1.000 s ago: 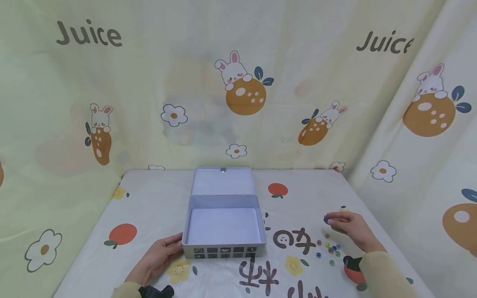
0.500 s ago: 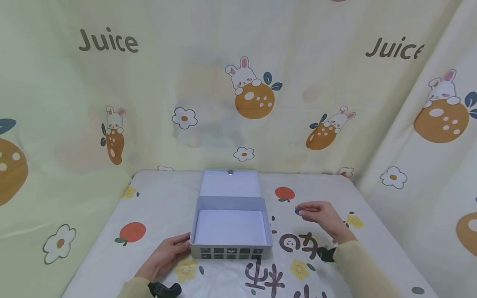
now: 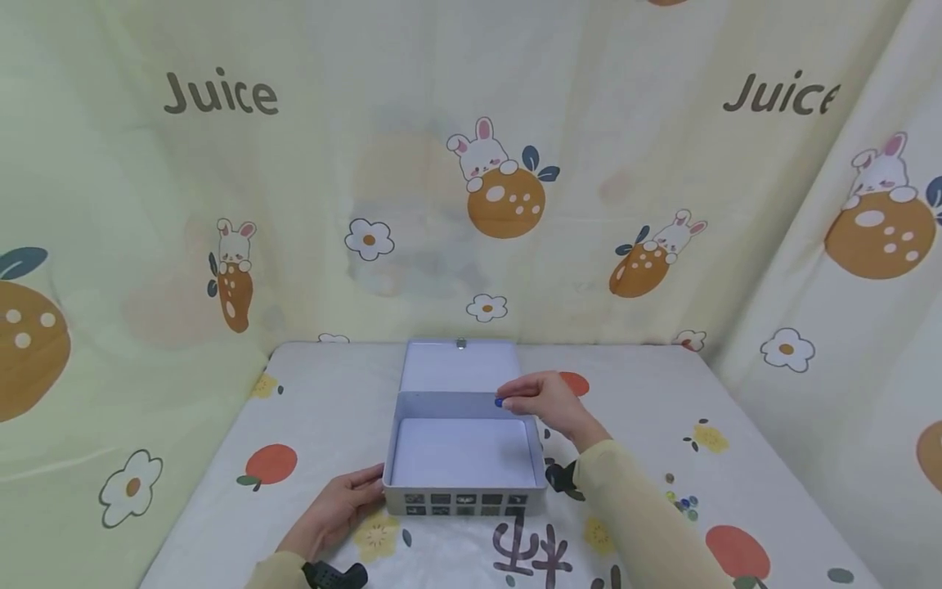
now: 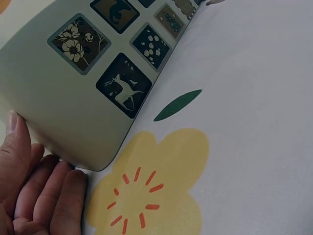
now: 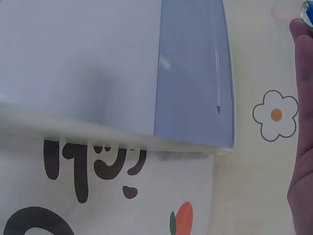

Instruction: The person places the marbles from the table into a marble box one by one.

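An open metal box [image 3: 466,497] with a white inside and small printed pictures on its front stands on the table, lid [image 3: 460,366] tipped back. Over the box's back right part, my right hand [image 3: 555,405] pinches a blue glass marble [image 3: 500,402] between thumb and fingertips. In the right wrist view that marble [image 5: 308,13] shows at the top right corner, clear glass with blue inside. My left hand [image 3: 338,503] rests on the cloth at the box's front left corner. Its relaxed fingers [image 4: 68,203] touch the box's side in the left wrist view.
Several small glass marbles [image 3: 684,502] in blue, green and yellow lie on the right of the table, beyond my right sleeve. A printed cloth [image 3: 331,393] covers the table, and patterned curtains [image 3: 412,65] hang behind and at both sides.
My right hand has carried the blue marble leftward from beside the other marbles to above the box. The left hand has stayed at the box's side. The head view has shifted slightly.
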`<act>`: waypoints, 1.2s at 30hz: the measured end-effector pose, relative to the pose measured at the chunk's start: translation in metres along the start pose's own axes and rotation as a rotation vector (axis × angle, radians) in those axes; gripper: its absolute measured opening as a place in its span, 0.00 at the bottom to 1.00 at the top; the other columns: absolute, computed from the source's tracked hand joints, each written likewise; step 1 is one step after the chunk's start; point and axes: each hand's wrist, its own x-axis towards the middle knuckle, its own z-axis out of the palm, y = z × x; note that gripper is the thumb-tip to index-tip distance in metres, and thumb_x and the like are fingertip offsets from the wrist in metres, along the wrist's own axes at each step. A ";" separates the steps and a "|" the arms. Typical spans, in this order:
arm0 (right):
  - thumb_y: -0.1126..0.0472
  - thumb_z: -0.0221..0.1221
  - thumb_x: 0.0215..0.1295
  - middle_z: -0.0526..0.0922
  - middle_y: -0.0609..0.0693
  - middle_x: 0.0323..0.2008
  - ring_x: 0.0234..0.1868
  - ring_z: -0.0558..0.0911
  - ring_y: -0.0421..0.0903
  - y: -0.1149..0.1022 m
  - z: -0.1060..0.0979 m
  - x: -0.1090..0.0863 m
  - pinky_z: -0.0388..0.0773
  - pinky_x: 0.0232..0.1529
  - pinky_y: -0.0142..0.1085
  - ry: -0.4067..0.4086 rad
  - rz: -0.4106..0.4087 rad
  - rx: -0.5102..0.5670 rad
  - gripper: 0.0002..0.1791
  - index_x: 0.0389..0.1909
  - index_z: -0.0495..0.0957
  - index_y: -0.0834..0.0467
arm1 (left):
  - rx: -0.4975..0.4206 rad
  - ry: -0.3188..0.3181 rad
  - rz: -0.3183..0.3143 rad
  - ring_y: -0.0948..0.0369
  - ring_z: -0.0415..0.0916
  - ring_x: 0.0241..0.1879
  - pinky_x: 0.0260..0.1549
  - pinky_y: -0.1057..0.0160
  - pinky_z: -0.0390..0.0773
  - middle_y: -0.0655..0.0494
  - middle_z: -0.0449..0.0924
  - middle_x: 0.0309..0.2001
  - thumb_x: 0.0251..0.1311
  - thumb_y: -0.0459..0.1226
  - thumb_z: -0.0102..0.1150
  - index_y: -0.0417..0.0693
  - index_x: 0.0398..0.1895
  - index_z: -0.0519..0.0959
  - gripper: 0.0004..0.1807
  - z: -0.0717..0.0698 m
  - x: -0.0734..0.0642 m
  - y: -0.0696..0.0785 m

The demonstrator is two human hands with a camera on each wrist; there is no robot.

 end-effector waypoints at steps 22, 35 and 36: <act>0.60 0.70 0.63 0.91 0.47 0.46 0.49 0.89 0.45 0.002 0.009 0.000 0.85 0.61 0.46 0.032 0.031 0.028 0.14 0.50 0.88 0.51 | -0.017 0.003 -0.019 0.39 0.63 0.74 0.69 0.46 0.75 0.35 0.63 0.75 0.69 0.36 0.62 0.36 0.73 0.67 0.31 0.006 0.002 -0.002; 0.60 0.67 0.67 0.89 0.56 0.51 0.52 0.88 0.46 0.026 -0.033 -0.020 0.87 0.58 0.40 0.088 -0.043 0.066 0.19 0.56 0.84 0.62 | 0.006 0.027 -0.006 0.40 0.65 0.73 0.68 0.45 0.76 0.36 0.64 0.75 0.69 0.37 0.63 0.37 0.73 0.68 0.31 0.002 0.002 -0.002; 0.59 0.67 0.67 0.89 0.56 0.51 0.52 0.88 0.46 0.030 -0.040 -0.023 0.86 0.58 0.40 0.099 -0.039 0.062 0.19 0.57 0.84 0.62 | 0.014 0.032 -0.004 0.40 0.65 0.73 0.68 0.45 0.76 0.36 0.65 0.74 0.69 0.37 0.62 0.38 0.73 0.68 0.31 0.001 0.002 -0.002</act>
